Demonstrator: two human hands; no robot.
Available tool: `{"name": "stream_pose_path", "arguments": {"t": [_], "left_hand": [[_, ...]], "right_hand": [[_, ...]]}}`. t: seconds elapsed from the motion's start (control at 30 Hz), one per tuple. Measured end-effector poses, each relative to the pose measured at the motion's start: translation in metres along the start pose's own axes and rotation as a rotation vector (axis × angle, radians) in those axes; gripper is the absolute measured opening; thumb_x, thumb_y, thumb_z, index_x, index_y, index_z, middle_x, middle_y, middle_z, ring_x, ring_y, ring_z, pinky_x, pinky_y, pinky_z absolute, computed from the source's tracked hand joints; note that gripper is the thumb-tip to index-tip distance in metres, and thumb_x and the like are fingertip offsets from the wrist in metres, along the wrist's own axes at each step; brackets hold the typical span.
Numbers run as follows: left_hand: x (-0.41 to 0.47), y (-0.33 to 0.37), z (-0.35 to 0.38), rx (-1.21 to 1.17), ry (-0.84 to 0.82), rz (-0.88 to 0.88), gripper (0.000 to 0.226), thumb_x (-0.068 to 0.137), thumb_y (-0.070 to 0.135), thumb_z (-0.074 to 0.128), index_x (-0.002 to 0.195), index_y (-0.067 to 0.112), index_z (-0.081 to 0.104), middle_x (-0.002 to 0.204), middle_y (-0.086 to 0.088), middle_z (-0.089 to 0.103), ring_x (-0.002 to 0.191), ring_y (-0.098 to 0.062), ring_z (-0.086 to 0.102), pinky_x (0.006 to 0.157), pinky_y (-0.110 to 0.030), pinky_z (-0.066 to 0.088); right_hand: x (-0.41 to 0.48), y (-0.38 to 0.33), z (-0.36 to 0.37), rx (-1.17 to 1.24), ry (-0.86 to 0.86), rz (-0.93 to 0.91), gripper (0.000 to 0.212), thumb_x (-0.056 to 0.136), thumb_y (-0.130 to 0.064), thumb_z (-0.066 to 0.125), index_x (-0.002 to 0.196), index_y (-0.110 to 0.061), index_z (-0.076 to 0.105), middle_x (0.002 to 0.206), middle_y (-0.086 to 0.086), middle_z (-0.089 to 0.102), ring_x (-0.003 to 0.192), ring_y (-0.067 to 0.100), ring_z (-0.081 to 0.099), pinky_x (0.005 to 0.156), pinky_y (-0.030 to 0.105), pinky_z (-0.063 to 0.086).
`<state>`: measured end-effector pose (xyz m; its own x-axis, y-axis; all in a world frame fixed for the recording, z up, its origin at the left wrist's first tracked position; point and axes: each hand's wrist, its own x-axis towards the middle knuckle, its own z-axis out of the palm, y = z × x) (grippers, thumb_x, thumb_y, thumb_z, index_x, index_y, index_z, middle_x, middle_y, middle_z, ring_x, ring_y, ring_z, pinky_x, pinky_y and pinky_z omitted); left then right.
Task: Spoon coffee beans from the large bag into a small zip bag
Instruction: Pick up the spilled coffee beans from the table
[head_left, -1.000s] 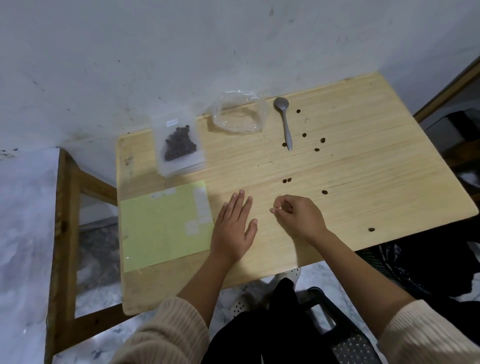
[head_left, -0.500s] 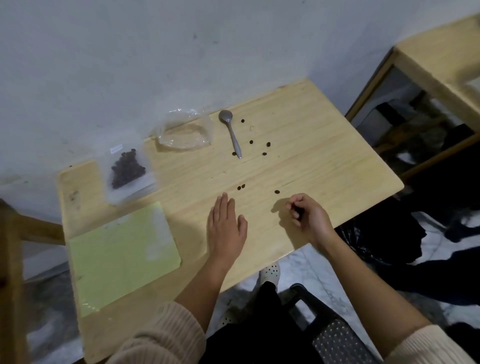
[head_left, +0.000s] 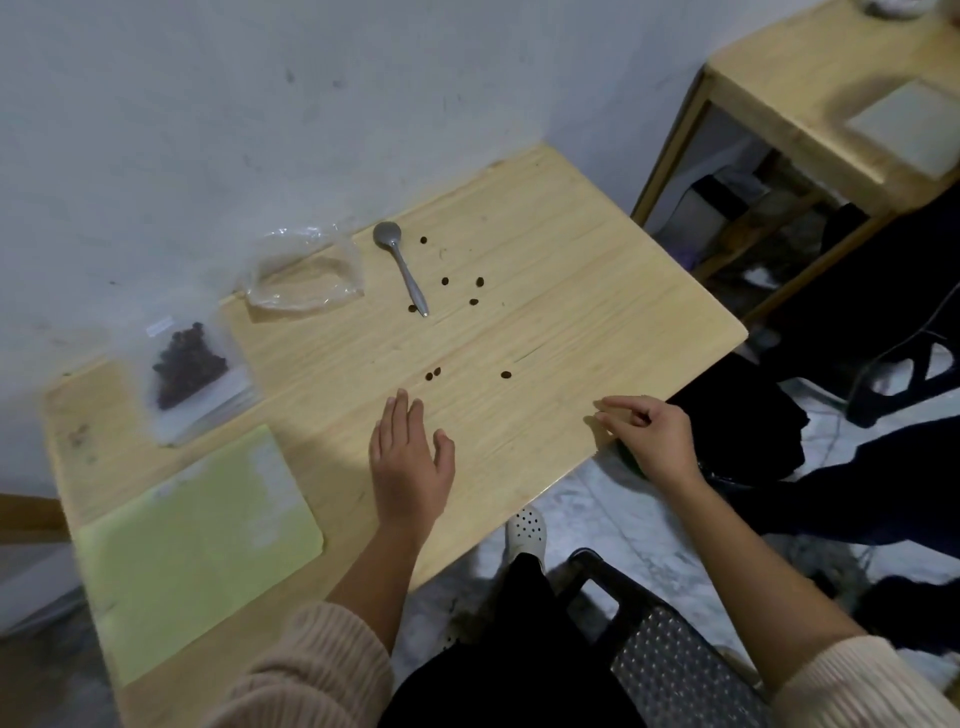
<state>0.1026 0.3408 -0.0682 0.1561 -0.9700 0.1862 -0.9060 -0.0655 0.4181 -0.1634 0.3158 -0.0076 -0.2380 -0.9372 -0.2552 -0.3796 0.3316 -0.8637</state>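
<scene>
Loose beans (head_left: 432, 373): light, roll freely, pinch singly | spoon (head_left: 402, 267): rigid, grip handle end | left hand (head_left: 410, 462): flat, released | right hand (head_left: 649, 436): half-curled, contents indiscernible

Your right hand (head_left: 649, 439): whether its curled fingers pinch anything cannot be told. White label (head_left: 159, 328) on the small clear plastic zip bag (head_left: 208, 408): unreadable. Pale wooden side table (head_left: 795, 93): cropped top right
</scene>
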Motion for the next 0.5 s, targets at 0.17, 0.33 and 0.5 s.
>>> {"name": "stream_pose_path", "arguments": {"t": [0.17,0.33,0.5], "left_hand": [[-0.0001,-0.0024,0.0024,-0.011,0.022,0.018,0.039,0.089,0.02,0.049,0.121,0.0,0.057,0.135,-0.017,0.052,0.129,-0.031,0.045,0.104,-0.043,0.039],[-0.0003,-0.0026,0.002,-0.028,0.027,0.016,0.039,0.089,0.02,0.048,0.121,0.0,0.057,0.135,-0.017,0.052,0.129,-0.03,0.045,0.104,-0.042,0.038],[-0.0005,-0.0009,-0.0004,-0.042,0.009,0.002,0.04,0.09,0.022,0.045,0.121,0.0,0.057,0.136,-0.016,0.051,0.13,-0.03,0.044,0.105,-0.042,0.037]], "right_hand": [[0.0016,0.0021,0.0,-0.081,-0.002,-0.069,0.023,0.074,-0.006,0.076,0.097,-0.003,0.072,0.068,-0.005,0.058,0.058,-0.013,0.053,0.057,0.002,0.039],[0.0078,0.0096,0.0005,-0.155,-0.015,-0.068,0.012,0.077,-0.011,0.075,0.087,-0.005,0.074,0.081,0.004,0.067,0.072,0.0,0.059,0.062,0.004,0.045],[0.0081,0.0019,0.0033,-0.327,-0.113,-0.076,0.008,0.088,-0.015,0.062,0.084,-0.008,0.063,0.069,-0.008,0.057,0.065,0.001,0.05,0.054,0.006,0.038]]}}
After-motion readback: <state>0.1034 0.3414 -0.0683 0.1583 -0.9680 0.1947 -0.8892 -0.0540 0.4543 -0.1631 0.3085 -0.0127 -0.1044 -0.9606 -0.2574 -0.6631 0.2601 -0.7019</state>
